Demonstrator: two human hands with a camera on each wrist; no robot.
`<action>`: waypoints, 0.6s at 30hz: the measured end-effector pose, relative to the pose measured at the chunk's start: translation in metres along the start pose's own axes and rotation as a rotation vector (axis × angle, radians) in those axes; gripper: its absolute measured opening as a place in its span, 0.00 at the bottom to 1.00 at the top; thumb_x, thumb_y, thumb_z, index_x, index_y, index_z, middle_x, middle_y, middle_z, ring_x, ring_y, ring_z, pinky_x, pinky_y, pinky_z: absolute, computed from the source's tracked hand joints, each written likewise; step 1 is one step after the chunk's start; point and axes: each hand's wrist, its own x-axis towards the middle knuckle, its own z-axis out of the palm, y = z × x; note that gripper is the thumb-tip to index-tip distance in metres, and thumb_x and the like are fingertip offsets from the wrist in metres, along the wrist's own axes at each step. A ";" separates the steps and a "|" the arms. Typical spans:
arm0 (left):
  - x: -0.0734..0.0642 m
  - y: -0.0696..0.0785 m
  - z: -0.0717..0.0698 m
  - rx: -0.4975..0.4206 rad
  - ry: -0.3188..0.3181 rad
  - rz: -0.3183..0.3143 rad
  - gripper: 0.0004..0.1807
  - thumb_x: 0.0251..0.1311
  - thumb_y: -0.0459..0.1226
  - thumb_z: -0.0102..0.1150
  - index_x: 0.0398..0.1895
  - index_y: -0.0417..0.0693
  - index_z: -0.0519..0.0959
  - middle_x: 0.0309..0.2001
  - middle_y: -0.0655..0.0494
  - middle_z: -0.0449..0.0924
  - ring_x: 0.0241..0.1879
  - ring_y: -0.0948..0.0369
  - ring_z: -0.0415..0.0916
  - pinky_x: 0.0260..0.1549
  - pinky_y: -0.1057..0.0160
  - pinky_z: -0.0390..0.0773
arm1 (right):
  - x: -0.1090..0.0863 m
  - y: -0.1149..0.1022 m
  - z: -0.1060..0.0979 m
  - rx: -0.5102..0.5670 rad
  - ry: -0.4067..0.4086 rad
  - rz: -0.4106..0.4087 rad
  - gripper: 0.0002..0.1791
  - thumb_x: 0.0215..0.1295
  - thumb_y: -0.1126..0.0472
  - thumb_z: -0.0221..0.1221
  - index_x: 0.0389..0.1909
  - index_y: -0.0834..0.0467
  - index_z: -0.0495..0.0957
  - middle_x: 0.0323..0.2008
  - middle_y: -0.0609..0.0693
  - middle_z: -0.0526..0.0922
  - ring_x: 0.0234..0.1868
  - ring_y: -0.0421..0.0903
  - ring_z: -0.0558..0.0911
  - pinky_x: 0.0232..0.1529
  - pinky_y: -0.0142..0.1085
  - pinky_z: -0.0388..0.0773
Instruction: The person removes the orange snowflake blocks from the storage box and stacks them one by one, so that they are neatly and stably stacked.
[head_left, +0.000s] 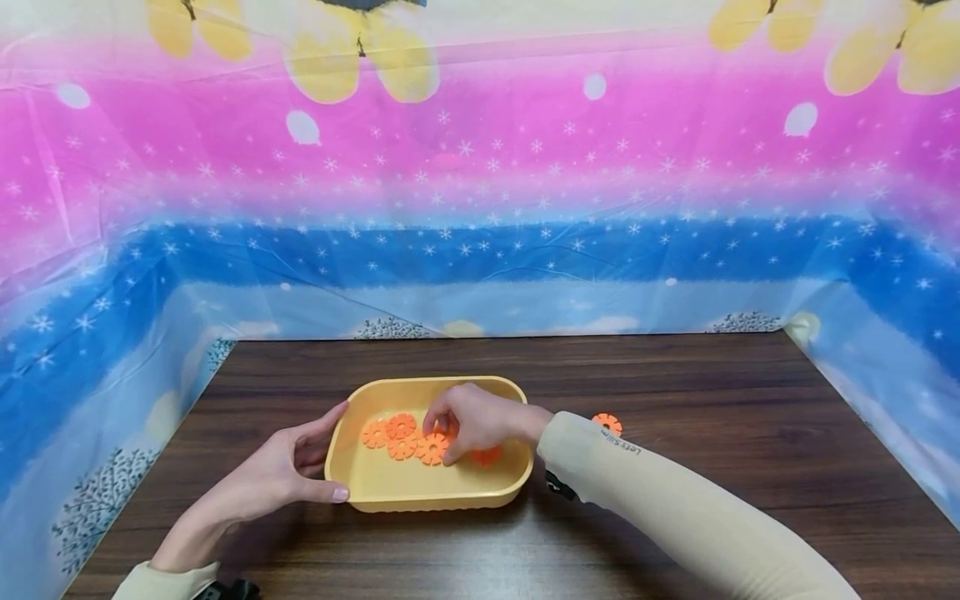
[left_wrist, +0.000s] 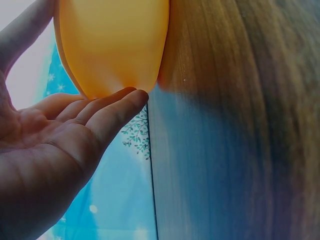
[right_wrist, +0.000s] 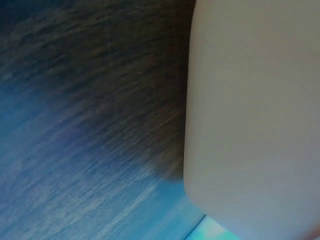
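Note:
A yellow plastic tub (head_left: 431, 504) sits on the wooden table. My left hand (head_left: 273, 471) grips its left end, thumb at the near corner and forefinger along the far corner. In the left wrist view, the other fingers (left_wrist: 112, 112) lie against the tub's end wall. My right hand (head_left: 480, 421) reaches down inside the tub and pinches an orange slotted disc (head_left: 433, 450) between thumb and fingers. Several like discs (head_left: 401, 426) lie left of it on the tub floor, partly overlapping. Another disc (head_left: 487, 456) lies under the right wrist, partly hidden.
One more orange disc (head_left: 607, 423) lies on the table (head_left: 675, 383) right of the tub, partly behind the right sleeve (head_left: 660, 492). A patterned pink and blue cloth (head_left: 480, 250) encloses the table's back and sides. A pale, blurred surface fills much of the right wrist view.

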 end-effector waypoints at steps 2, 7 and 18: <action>0.000 0.000 0.000 0.002 -0.001 0.004 0.62 0.57 0.31 0.76 0.85 0.39 0.41 0.79 0.25 0.49 0.70 0.35 0.68 0.55 0.59 0.84 | -0.001 -0.001 0.000 -0.007 -0.002 -0.012 0.19 0.54 0.64 0.79 0.47 0.56 0.87 0.37 0.48 0.84 0.39 0.45 0.78 0.41 0.28 0.74; 0.000 0.000 0.000 0.011 0.002 0.010 0.61 0.57 0.32 0.76 0.85 0.39 0.42 0.79 0.25 0.49 0.70 0.34 0.67 0.56 0.59 0.83 | -0.003 -0.004 -0.001 -0.004 -0.011 -0.012 0.20 0.55 0.63 0.79 0.49 0.55 0.87 0.39 0.44 0.85 0.42 0.44 0.80 0.43 0.27 0.76; 0.000 0.000 0.000 -0.001 0.002 0.004 0.62 0.57 0.31 0.76 0.85 0.40 0.42 0.78 0.25 0.49 0.69 0.34 0.68 0.54 0.59 0.84 | -0.003 -0.002 -0.001 0.015 -0.022 0.007 0.20 0.56 0.67 0.77 0.51 0.55 0.86 0.37 0.45 0.83 0.37 0.42 0.77 0.40 0.27 0.75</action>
